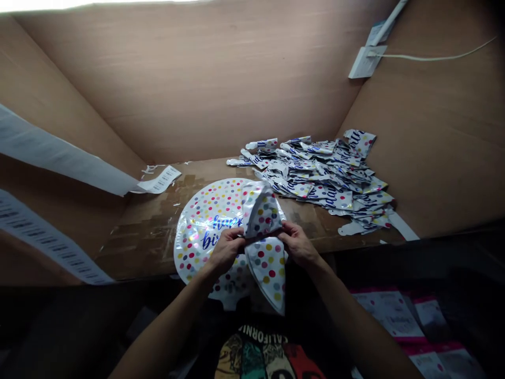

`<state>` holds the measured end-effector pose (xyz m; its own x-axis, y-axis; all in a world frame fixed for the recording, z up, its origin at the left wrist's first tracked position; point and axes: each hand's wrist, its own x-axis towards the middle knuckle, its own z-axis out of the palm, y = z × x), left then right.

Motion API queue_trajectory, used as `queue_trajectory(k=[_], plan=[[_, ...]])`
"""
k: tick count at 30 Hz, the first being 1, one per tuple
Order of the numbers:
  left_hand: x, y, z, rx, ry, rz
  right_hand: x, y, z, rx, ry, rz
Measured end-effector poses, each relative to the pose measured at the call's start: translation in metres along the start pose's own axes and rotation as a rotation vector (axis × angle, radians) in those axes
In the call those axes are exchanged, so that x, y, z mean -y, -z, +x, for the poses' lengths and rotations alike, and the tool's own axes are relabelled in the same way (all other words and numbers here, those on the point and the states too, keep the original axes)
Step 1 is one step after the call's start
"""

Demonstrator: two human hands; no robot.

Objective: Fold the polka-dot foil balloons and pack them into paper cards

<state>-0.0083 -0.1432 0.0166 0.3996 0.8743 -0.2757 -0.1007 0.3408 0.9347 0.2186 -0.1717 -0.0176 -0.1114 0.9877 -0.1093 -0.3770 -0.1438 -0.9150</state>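
Note:
A polka-dot foil balloon (264, 210), flat and partly folded, is held up between both my hands. My left hand (229, 246) pinches its left edge at a crosswise crease. On the opposite edge, at about the same height, my right hand (296, 243) pinches it too. Above the crease a folded flap stands up, while the lower part hangs toward my shirt. Under and to the left lies a round flat foil balloon (193, 216) with coloured dots and blue lettering, partly covered by my left hand and the folded one.
A heap of folded dotted foil balloons (327, 173) lies at the back right. Barcode label strips (55, 152) hang at the left, one end (161, 180) on the cardboard surface. Cardboard walls (229, 79) enclose the back and sides. Pink-edged packets (394, 313) sit low at the right.

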Motion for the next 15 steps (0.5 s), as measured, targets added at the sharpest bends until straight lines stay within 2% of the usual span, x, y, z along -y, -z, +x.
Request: queue_trajectory(k=[5, 7, 9, 10, 12, 14, 15], plan=[[-0.004, 0.005, -0.001, -0.061, -0.042, -0.203, 0.008, 0.0, 0.005, -0.022, 0.237, -0.166], [-0.002, 0.007, 0.0, 0.013, 0.002, -0.238, 0.006, -0.001, 0.011, -0.063, 0.315, -0.19], [0.005, 0.007, 0.0, 0.136, 0.062, -0.144, 0.002, 0.001, 0.017, -0.114, 0.327, -0.192], [0.01, 0.006, -0.001, 0.178, 0.087, -0.062, 0.0, 0.002, 0.02, -0.149, 0.298, -0.168], [0.021, 0.003, -0.004, 0.172, 0.11, 0.088, -0.003, 0.003, 0.02, -0.193, 0.166, -0.046], [0.03, -0.002, -0.007, 0.076, 0.09, 0.15, -0.006, 0.003, 0.014, -0.152, -0.019, 0.088], [0.032, -0.004, -0.008, 0.02, 0.067, 0.151, -0.007, 0.001, 0.009, -0.088, -0.105, 0.115]])
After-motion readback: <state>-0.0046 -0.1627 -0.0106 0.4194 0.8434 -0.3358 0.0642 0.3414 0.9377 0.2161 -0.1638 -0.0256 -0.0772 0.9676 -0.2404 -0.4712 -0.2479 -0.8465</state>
